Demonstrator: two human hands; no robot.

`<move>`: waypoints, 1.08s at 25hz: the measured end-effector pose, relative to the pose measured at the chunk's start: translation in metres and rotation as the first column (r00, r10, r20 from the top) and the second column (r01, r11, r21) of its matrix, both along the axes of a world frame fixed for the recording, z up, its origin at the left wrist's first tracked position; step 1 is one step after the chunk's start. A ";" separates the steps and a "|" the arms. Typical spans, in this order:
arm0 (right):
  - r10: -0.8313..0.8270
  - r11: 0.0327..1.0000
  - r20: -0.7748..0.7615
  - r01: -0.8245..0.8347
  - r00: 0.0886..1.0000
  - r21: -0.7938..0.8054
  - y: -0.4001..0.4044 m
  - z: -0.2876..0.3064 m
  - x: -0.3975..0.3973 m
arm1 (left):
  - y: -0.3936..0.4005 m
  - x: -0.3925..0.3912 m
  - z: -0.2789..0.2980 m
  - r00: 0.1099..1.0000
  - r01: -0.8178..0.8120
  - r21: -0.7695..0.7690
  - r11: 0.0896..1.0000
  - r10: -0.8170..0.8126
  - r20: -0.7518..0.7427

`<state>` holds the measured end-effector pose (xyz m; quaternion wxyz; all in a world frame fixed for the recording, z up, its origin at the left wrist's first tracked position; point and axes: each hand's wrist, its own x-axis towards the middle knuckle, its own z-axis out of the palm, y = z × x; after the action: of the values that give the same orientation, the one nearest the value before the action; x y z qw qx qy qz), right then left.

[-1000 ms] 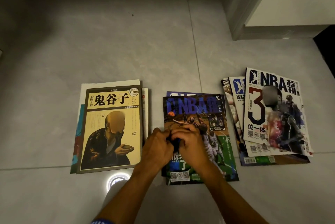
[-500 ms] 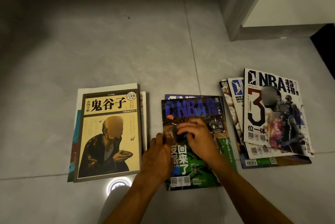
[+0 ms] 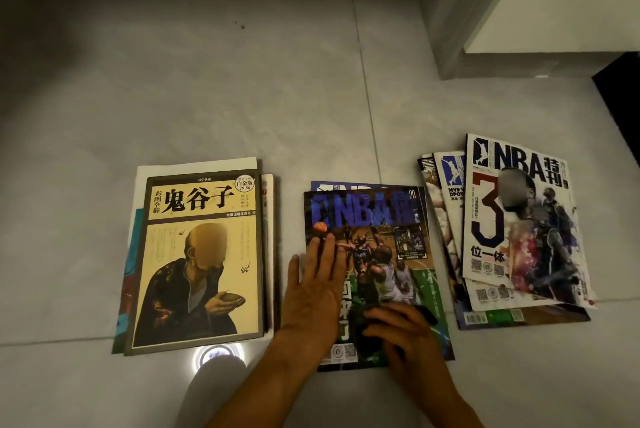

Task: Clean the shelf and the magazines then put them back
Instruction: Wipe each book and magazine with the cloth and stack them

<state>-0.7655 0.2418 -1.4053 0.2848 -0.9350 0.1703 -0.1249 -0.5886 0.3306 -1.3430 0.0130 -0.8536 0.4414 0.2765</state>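
— What is hidden?

— A dark cloth (image 3: 372, 318) is mostly covered by the right hand (image 3: 405, 341); its form cannot be made out. Lower magazines in the left pile (image 3: 199, 261) and right pile (image 3: 519, 230) are overlapped.

— And the fingers?

— The left hand (image 3: 311, 292) is laid flat, fingers straight, on the middle magazine (image 3: 377, 254); the cloth is gripped by curled right fingers.

— Where is the magazine?

— On the floor (image 3: 242, 98), long axis pointing away, title at the far end.

Piles of reading matter: three (image 3: 199, 261) (image 3: 374, 254) (image 3: 519, 230)
Hands: two (image 3: 313, 292) (image 3: 403, 341)
Dark cloths: one (image 3: 363, 327)
Floor tiles: several; count unclear
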 end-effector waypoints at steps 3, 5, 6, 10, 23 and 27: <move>-0.143 0.990 -0.033 0.143 0.989 -0.011 -0.037 0.010 0.057 | -0.004 -0.001 -0.002 0.998 0.027 0.028 0.999 -0.025 -0.060; -0.324 0.946 -0.081 0.324 0.942 -0.018 -0.069 0.015 0.109 | -0.006 -0.003 -0.001 0.997 0.020 0.036 0.999 -0.017 -0.077; -0.379 0.925 -0.101 0.379 0.920 -0.014 -0.082 0.018 0.129 | -0.007 -0.004 0.000 0.996 0.027 0.049 0.998 -0.022 -0.090; -0.370 0.928 -0.090 0.373 0.925 0.013 -0.085 0.019 0.131 | -0.003 0.001 0.000 0.996 0.034 0.053 0.998 -0.029 -0.088; -0.351 0.927 -0.080 0.358 0.933 0.109 -0.085 0.007 0.108 | -0.006 -0.001 -0.005 0.994 0.025 0.027 0.999 -0.022 -0.111; -0.363 0.916 -0.075 0.371 0.929 0.150 -0.101 0.006 0.115 | -0.003 0.001 -0.004 0.994 0.049 0.035 0.998 -0.046 -0.097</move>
<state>-0.6502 0.1407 -1.3998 0.3273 -0.8628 0.3587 -0.1404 -0.5874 0.3271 -1.3473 0.0140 -0.8281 0.4565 0.3252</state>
